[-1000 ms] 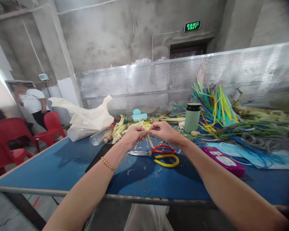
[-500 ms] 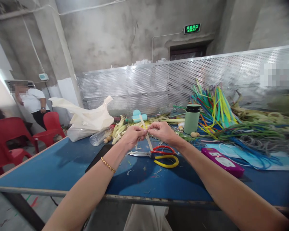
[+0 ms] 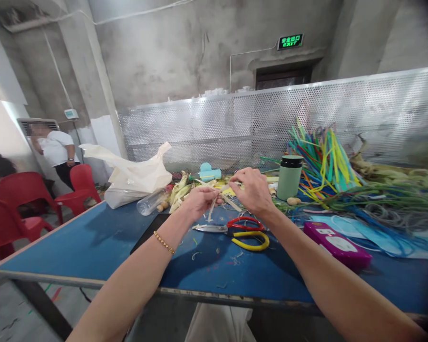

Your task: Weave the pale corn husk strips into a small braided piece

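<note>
My left hand [image 3: 201, 202] has thumb and fingers closed on pale, flat husk strips [image 3: 232, 204], whose ends stick out on several sides of the fingertips. Just to its right, my right hand [image 3: 251, 190] hovers with curved fingers and thumb apart, its tips close to the strips. Whether a strip touches those tips is hard to make out. Below the hands, scissors [image 3: 214, 229] with one red and one yellow handle lie on the blue table [image 3: 103, 251]. Husk pieces [image 3: 180, 194] lie left of my hands.
Behind stand a white plastic bag [image 3: 135, 175], a clear bottle [image 3: 151, 204] and a green jar [image 3: 288, 179]. To the right are a purple power strip [image 3: 337, 244], coloured strips [image 3: 328, 164] and tangled cords [image 3: 381, 204]. A dark flat object [image 3: 151, 232] lies beneath my left forearm.
My right hand has moved up and right, away from my left, its fingers spreading from a pinch. The upright strip now lies lower, with several ends fanned out. The view has shifted slightly.
</note>
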`<state>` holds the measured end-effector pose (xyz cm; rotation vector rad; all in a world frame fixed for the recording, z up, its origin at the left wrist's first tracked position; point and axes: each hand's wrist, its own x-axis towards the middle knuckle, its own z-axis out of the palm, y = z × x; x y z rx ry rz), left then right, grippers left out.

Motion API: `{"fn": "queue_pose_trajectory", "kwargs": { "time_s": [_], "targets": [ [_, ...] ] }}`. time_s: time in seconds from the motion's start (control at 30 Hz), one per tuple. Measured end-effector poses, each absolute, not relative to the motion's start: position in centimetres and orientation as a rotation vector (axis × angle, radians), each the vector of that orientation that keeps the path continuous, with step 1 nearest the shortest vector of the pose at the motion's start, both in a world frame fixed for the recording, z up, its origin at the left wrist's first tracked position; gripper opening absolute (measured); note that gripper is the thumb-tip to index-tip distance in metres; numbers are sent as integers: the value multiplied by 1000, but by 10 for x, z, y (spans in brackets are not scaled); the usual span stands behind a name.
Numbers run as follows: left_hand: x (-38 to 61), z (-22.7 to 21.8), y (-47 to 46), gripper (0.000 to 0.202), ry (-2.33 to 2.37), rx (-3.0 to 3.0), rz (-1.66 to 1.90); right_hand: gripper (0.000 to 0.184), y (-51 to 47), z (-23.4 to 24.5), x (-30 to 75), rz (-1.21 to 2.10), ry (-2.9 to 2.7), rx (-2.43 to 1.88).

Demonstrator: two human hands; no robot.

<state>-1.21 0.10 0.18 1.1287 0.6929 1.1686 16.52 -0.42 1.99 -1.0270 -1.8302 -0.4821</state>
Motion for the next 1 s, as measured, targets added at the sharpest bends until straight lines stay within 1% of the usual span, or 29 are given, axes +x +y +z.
{"fn": "queue_pose_trajectory", "kwargs": {
  "time_s": [0.07,0.1,0.23,0.27,0.47,0.57,0.63,0.77,0.83,1.0],
  "targets": [
    [-11,2,1,8,697,1072,1229,15,-7,22,166,-558,-1721,-1061],
    [-10,1,1,8,692,1052,1255,16,-8,23,165,-529,-1717,-1065],
    [-7,-3,3,10,637,1034,1326,20,-7,17,156,-180,-1898,-1103],
    [-7,-4,4,11,618,1035,1342,21,-6,14,153,-144,-1937,-1124],
    [1,-14,9,16,488,1033,1357,21,-5,4,145,-140,-1991,-1236],
    [3,-13,8,17,474,1035,1345,18,-4,4,146,-100,-1968,-1170],
    [2,-11,6,17,474,1055,1348,16,-5,5,147,33,-1947,-1097],
    [1,-7,2,17,476,1143,1372,14,-9,7,146,547,-1840,-1058],
    [0,-6,1,19,502,1178,1377,12,-11,7,144,715,-1786,-1032],
    [-3,-7,2,24,588,1200,1356,8,-13,7,141,760,-1737,-987]
  ]
}}
